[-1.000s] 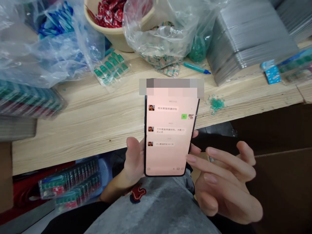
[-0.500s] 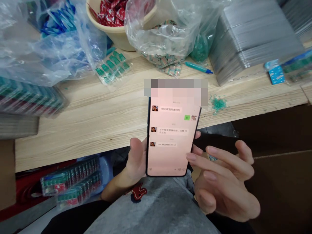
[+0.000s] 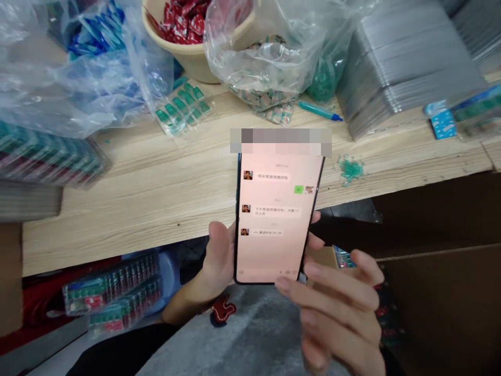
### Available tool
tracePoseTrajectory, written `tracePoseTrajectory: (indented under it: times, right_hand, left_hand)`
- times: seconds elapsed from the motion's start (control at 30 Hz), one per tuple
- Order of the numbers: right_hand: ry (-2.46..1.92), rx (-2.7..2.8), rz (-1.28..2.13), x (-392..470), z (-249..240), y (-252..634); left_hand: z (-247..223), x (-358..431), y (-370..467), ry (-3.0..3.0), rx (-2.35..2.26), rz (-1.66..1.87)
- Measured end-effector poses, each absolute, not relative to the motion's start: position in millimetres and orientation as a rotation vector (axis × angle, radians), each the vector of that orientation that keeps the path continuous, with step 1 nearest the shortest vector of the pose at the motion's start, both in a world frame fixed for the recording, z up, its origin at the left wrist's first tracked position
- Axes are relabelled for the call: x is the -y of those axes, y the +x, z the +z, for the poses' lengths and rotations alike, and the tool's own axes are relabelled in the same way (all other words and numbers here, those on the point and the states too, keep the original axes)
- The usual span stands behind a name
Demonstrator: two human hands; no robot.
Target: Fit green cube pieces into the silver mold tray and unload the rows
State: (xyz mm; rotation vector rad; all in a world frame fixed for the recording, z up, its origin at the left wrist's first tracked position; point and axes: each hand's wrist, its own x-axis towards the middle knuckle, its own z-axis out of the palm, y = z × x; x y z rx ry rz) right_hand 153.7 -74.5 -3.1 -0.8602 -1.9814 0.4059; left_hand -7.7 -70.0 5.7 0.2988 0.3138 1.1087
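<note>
My left hand (image 3: 219, 258) is wrapped round a smartphone (image 3: 272, 245), thumb along its left edge and fingertips showing at its right edge. The phone stands tilted in front of the table edge, its lit pinkish screen showing a chat with a few message bubbles; the top of the screen is blurred out. My right hand (image 3: 340, 308) has its fingers apart and holds nothing. Its index fingertip is at the lower edge of the screen; whether it touches the glass I cannot tell.
On the wooden table (image 3: 156, 193) lie a teal pen (image 3: 320, 111), a pile of small green pieces (image 3: 351, 168) and a blister tray (image 3: 182, 110). Behind stand a tub of red packets (image 3: 199, 60), plastic bags (image 3: 262, 68) and stacked grey trays (image 3: 407, 68). Packed blister sets (image 3: 113, 287) sit below left.
My right hand has moved left and down, its index fingertip passing from the phone's right edge to the bottom of the screen. My left hand keeps its hold on the phone.
</note>
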Motion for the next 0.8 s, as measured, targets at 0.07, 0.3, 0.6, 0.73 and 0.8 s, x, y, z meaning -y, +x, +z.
tracePoseTrajectory:
  times: [0.07,0.3,0.6,0.73,0.8]
  right_hand:
    - [-0.845,1.976,0.426,76.6,-4.5,151.4]
    - [-0.606,1.857,0.408,75.8,-8.6,137.7]
    - [-0.51,1.978,0.366,66.7,-4.2,138.2]
    - [-0.569,1.913,0.361,66.8,-4.9,137.1]
    - [-0.553,1.96,0.344,67.7,-4.4,136.3]
  left_hand:
    - [4.2,70.1,-9.5,0.284,-0.305,1.104]
    - [4.8,69.6,-10.3,0.272,-0.349,1.1]
    - [5.3,69.7,-8.9,0.283,-0.344,1.147]
    - [4.8,70.2,-9.3,0.264,-0.317,1.116]
    - [4.5,70.1,-9.4,0.273,-0.301,1.117]
